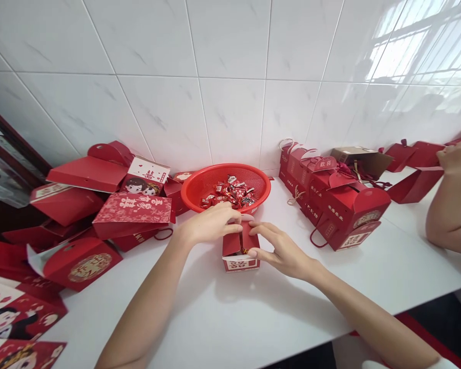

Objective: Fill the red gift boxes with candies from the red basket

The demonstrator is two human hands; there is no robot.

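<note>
A small red gift box (pixel 241 264) with a white label on its front stands on the white table between my hands. Its top flaps are partly folded inward, with a narrow gap between them, and a bit of something golden shows inside. My left hand (pixel 212 224) reaches over from the left, fingers bent onto the far left part of the box top. On the right side, my right hand (pixel 280 250) grips the box, its fingertips on the right flap and its thumb at the near corner. Just behind the box is a red plastic basket (pixel 188 187) holding wrapped candies (pixel 234 192).
Several red boxes (pixel 134 210) are piled on the left. A row of closed red boxes with handles (pixel 330 205) stands on the right, near a brown box (pixel 363 160). Another person's arm (pixel 447 205) rests at the far right. A tiled wall (pixel 230 118) bounds the table's back.
</note>
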